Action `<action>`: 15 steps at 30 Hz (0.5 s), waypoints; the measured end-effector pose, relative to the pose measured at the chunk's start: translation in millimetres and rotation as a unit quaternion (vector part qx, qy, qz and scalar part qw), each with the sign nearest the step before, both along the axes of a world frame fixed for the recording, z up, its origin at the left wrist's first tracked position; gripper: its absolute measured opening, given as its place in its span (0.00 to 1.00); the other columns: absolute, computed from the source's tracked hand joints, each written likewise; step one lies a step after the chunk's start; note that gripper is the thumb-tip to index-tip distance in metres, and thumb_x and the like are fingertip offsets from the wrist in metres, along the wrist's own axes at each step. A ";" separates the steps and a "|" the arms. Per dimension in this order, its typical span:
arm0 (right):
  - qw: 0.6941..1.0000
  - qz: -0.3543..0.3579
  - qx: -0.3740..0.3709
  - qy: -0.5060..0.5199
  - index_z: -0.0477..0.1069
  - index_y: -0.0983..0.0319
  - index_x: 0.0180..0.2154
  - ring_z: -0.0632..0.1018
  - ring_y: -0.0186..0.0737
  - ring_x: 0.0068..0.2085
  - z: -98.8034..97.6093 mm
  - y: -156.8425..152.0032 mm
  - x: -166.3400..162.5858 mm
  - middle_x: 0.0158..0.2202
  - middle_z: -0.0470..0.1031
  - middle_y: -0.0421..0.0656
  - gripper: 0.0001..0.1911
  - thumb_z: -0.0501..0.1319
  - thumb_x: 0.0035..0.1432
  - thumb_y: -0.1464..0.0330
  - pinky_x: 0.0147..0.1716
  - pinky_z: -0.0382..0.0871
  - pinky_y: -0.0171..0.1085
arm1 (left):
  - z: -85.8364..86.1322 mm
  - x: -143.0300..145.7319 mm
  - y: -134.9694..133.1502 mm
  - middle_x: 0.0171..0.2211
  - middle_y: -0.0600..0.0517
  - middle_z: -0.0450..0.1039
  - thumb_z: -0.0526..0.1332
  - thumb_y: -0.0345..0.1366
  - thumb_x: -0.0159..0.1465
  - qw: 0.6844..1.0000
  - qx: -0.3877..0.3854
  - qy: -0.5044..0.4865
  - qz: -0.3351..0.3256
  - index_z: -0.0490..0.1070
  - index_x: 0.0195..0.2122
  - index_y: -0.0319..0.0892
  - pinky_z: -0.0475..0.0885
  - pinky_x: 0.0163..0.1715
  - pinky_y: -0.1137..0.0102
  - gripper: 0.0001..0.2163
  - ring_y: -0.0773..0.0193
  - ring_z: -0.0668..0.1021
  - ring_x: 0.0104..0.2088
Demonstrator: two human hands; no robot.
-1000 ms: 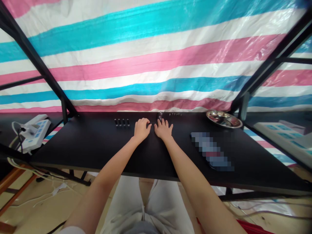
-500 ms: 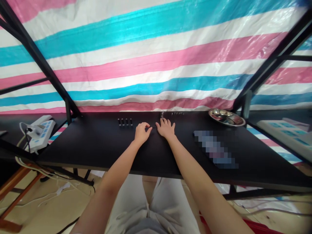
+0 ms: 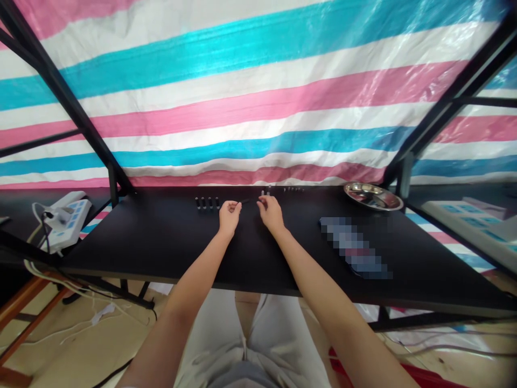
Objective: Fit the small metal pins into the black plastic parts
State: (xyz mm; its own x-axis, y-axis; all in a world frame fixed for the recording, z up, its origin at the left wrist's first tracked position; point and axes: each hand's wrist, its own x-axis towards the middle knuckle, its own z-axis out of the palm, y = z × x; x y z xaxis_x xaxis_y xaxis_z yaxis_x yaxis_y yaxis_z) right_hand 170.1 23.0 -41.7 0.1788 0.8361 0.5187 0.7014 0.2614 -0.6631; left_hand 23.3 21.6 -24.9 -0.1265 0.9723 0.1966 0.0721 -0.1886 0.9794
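Note:
My left hand (image 3: 229, 216) is just above the black table, thumb and fingers pinched on a thin dark stick-like piece (image 3: 244, 201) that points right. What kind of piece it is, I cannot tell. My right hand (image 3: 272, 213) is a little to the right, fingers curled together by a small pale-tipped upright piece (image 3: 269, 189). Whether the fingertips hold anything is hidden. Left of my left hand stands a row of several short black cylinders (image 3: 204, 203) with pale ends. Several tiny silvery pieces (image 3: 294, 189) line the table's back edge, right of my right hand.
A round shiny metal tray (image 3: 374, 196) lies at the back right of the table (image 3: 161, 248). Nearer me is a blurred-out flat object (image 3: 355, 248). Black metal frame bars rise on both sides, with a striped plastic sheet (image 3: 242, 108) behind. A power strip (image 3: 72, 223) lies at left.
My right hand's spread fingers have drawn together near the upright pieces. My left hand has shifted slightly left, and more of the dark piece shows beyond its fingertips.

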 end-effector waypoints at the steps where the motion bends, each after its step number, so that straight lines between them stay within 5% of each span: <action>1: 0.999 -0.001 0.023 0.035 0.68 0.64 0.39 0.71 0.41 0.39 0.2 0.4 1.1 0.38 0.70 0.49 0.12 0.50 0.57 0.66 0.43 0.64 0.40 | 0.2 0.2 0.3 0.26 0.53 0.70 0.59 0.33 0.56 1.000 -0.008 -0.018 -0.001 0.64 0.30 0.39 0.70 0.32 0.72 0.04 0.70 0.73 0.27; 7: 0.979 -0.026 0.072 0.190 0.66 0.62 0.34 0.70 0.36 0.29 9.2 -5.9 0.1 0.25 0.68 0.40 0.11 0.51 0.57 0.62 0.35 0.64 0.37 | 0.8 0.9 0.4 0.24 0.54 0.68 0.60 0.31 0.55 0.997 -0.019 -0.068 -0.007 0.63 0.29 0.38 0.68 0.27 0.74 0.05 0.72 0.71 0.23; 15: 0.974 0.003 0.081 0.209 0.65 0.61 0.30 0.68 0.34 0.27 13.4 -9.2 -5.4 0.23 0.65 0.38 0.14 0.51 0.57 0.57 0.33 0.62 0.35 | 1.7 0.9 0.2 0.24 0.54 0.68 0.60 0.30 0.55 0.997 -0.025 -0.073 -0.005 0.64 0.28 0.38 0.68 0.26 0.74 0.04 0.72 0.71 0.23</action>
